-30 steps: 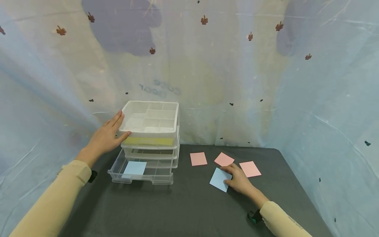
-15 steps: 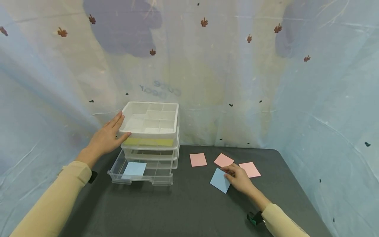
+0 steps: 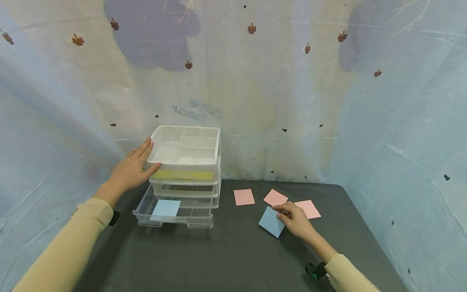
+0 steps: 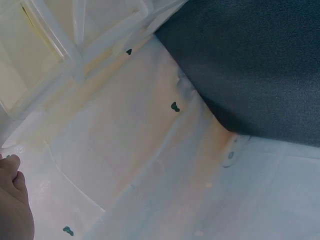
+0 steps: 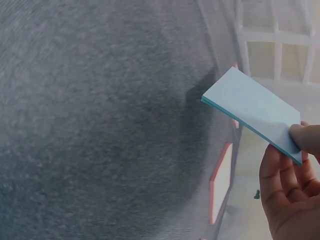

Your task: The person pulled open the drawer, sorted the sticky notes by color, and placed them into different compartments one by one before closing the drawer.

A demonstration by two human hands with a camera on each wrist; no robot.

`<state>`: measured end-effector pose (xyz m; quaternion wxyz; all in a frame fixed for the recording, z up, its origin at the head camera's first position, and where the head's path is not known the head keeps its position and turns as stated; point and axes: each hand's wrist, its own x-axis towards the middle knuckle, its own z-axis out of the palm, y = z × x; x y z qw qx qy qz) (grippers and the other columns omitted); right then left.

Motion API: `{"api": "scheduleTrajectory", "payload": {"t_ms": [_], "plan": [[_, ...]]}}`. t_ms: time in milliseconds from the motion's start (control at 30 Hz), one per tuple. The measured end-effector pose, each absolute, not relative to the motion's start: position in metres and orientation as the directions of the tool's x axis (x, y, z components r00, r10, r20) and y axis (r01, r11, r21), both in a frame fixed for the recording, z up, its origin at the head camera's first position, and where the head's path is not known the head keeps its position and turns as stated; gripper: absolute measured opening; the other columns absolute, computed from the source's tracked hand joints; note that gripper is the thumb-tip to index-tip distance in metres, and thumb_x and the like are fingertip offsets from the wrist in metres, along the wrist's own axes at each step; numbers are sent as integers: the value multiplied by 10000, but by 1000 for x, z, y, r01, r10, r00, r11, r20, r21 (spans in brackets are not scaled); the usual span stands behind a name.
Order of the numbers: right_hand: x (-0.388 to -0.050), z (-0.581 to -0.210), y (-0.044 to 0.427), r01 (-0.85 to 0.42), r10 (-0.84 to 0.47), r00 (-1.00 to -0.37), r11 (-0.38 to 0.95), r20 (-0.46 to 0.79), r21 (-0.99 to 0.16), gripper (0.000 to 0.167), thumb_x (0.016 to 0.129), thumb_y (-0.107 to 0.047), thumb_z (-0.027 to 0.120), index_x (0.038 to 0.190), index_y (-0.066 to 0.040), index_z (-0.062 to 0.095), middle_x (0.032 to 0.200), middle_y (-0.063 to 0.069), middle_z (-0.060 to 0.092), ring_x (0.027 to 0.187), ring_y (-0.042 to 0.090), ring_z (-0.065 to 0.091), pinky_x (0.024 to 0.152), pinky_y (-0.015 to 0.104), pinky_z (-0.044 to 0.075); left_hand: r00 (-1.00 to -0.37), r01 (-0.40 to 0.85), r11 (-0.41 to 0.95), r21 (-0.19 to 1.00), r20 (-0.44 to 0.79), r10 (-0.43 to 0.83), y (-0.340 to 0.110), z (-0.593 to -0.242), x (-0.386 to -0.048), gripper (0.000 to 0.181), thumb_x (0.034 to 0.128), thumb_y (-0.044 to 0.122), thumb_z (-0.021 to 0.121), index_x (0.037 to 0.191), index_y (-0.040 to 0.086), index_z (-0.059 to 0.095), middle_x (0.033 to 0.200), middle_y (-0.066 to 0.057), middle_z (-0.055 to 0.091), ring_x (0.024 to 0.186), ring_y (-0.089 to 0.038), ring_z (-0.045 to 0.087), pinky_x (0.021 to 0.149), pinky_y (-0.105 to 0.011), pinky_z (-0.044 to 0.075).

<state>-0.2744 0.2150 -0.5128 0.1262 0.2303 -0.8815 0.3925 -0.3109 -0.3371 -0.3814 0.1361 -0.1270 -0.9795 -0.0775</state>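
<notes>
Right fingers [image 5: 272,175] have tilted one blue pad [image 5: 252,107] near three pink pads [image 3: 244,197].

Work surface: dark grey table [image 3: 219,259], rounded far right corner. Pale curtain [image 3: 240,89] hangs behind it and along both sides; blue tint strongest at left and right. Print on curtain: large purple patches [image 3: 157,32] high up, scattered brown leaf-like motifs [image 3: 251,28], white branching lines [image 3: 412,20] upper right, small dark flecks [image 3: 284,130] lower down. Faint lettering [image 3: 197,109], apparently reversed; wording uncertain. Left wrist view: grey outlined marking [image 4: 230,156] near a table corner.
</notes>
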Motion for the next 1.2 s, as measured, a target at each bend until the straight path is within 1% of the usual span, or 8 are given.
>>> {"api": "scheduleTrajectory", "payload": {"t_ms": [133, 300, 467, 567, 700, 800, 933, 1200], "plan": [[-272, -505, 213, -511, -297, -858, 584, 420, -631, 266, 906, 63, 744, 1136, -61, 794, 969, 2, 682, 808, 111, 638, 679, 273, 569, -928, 277, 953, 122, 291, 232, -337, -381, -310, 906, 1066, 588, 467, 1680, 96, 18, 1754, -94, -27, 1528, -514, 201, 1234, -671, 189], [-272, -498, 210, -509, -290, -859, 569, 421, -646, 296, 925, 54, 734, 1177, -92, 784, 1004, 2, 681, 827, 155, 652, 690, 279, 569, -926, 278, 953, 119, 297, 233, -337, -382, -311, 904, 1067, 585, 468, 1680, 93, 22, 1753, -94, -27, 1520, -524, 212, 1221, -684, 210], [-270, -490, 205, -522, -276, -852, 510, 445, -684, 288, 941, 47, 725, 1193, -81, 778, 1021, 16, 692, 861, 175, 666, 734, 285, 599, -923, 281, 952, 119, 306, 234, -338, -383, -312, 905, 1065, 592, 466, 1680, 91, 30, 1754, -97, -18, 1519, -520, 220, 1223, -679, 210], [-269, -485, 201, -534, -270, -845, 477, 462, -698, 276, 952, 35, 720, 1202, -70, 776, 1032, 24, 699, 882, 174, 657, 722, 279, 594, -921, 284, 952, 116, 310, 237, -338, -384, -313, 906, 1064, 591, 469, 1681, 93, 30, 1753, -97, -18, 1517, -519, 227, 1224, -678, 209], [-268, -477, 194, -544, -257, -839, 450, 480, -708, 265, 963, 7, 721, 1201, -94, 779, 1057, 37, 703, 907, 173, 648, 688, 255, 572, -920, 283, 952, 113, 313, 236, -339, -385, -314, 907, 1064, 596, 466, 1681, 102, 20, 1754, -94, -21, 1518, -518, 228, 1221, -680, 214], [-268, -472, 187, -543, -248, -839, 420, 484, -727, 259, 972, -11, 719, 1203, -109, 780, 1099, 49, 702, 937, 158, 649, 704, 232, 577, -922, 280, 953, 115, 310, 233, -339, -384, -314, 906, 1064, 597, 463, 1682, 107, 18, 1755, -90, -21, 1520, -518, 223, 1221, -681, 214], [-268, -465, 176, -556, -259, -831, 359, 493, -749, 258, 978, 3, 705, 1212, -81, 773, 1122, 77, 690, 966, 154, 647, 724, 216, 588, -923, 278, 954, 114, 306, 233, -339, -384, -312, 905, 1065, 592, 465, 1682, 100, 22, 1754, -94, -20, 1523, -513, 220, 1227, -675, 205], [-269, -453, 150, -603, -304, -792, 248, 530, -758, 243, 988, -1, 693, 1216, -45, 763, 1105, 110, 678, 990, 266, 669, 701, 204, 579, -924, 278, 953, 121, 306, 230, -337, -383, -310, 902, 1069, 575, 476, 1681, 90, 25, 1753, -95, -26, 1520, -519, 221, 1224, -681, 205]]}}
